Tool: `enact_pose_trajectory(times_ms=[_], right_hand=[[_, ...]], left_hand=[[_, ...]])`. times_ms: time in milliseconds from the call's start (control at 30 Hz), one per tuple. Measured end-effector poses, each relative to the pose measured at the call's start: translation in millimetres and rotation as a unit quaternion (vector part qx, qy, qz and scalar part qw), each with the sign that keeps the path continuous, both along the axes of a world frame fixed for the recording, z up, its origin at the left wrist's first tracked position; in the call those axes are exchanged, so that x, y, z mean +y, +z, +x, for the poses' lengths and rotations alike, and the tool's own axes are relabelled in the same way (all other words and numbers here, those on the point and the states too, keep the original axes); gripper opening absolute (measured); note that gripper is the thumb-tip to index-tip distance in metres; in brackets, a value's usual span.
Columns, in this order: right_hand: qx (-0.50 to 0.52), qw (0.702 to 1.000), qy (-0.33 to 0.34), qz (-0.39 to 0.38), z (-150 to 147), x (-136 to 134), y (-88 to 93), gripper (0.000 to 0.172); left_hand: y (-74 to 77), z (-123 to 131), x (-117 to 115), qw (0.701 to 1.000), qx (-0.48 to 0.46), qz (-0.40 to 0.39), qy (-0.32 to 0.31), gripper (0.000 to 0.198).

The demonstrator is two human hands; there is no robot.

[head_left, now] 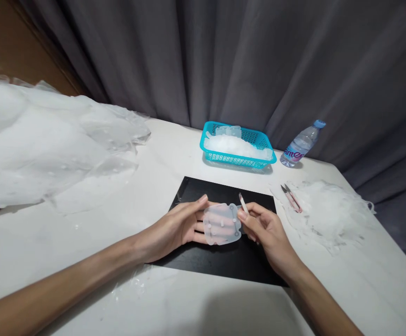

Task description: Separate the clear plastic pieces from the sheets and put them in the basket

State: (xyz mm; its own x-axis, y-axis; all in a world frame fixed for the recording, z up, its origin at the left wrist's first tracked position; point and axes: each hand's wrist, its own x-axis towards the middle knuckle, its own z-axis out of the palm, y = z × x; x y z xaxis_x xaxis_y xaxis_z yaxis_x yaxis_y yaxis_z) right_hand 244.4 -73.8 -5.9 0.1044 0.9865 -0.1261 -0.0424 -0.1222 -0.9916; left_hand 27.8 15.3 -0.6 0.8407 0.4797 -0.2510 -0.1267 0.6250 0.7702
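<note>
My left hand (185,224) is open, its fingers stretched out behind a clear, frosted plastic piece (220,225) with a notched outline and small raised knobs. Through the piece the fingers show faintly, and its left part rests against them. My right hand (264,228) pinches the right edge of the piece between thumb and fingers. A slim white stick-like tool (244,204) with a dark tip also sticks up from the right hand; its lower end is hidden. Both hands are above a black mat (203,263) on the white table.
Behind the mat stands a blue basket (237,161) holding white translucent pieces. A water bottle (299,147) is to its right. Thread snips (292,198) lie by a heap of translucent scraps (332,212). Large frosted sheets (49,144) are piled at left; a grey curtain (223,60) hangs behind.
</note>
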Motion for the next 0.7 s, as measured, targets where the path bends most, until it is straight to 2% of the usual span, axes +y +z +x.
enact_pose_trajectory(times_ms=[133,233,300,433,533,700], right_hand=[[-0.017,1.0,0.004,0.002,-1,1,-2.4,0.043],[-0.1,0.995,-0.017,0.016,8,1,-6.5,0.04],[-0.207,0.977,-0.045,0.031,23,1,-11.0,0.037],[-0.391,0.918,-0.06,0.037,58,2,-23.7,0.035],[-0.423,0.905,-0.044,0.021,71,3,-33.7,0.039],[-0.394,0.919,-0.018,-0.003,66,4,-44.6,0.029]], left_hand=[[-1.5,-1,1,0.999,-0.004,-0.032,-0.012,0.072],[0.5,0,1,0.999,-0.012,-0.048,-0.012,0.078],[1.8,0,1,0.999,-0.012,-0.05,-0.011,0.079],[2.1,0,1,0.999,-0.01,-0.044,-0.014,0.079],[2.5,0,1,0.999,-0.006,-0.037,-0.012,0.082],[6.1,1,1,0.999,0.01,-0.031,-0.006,0.084]])
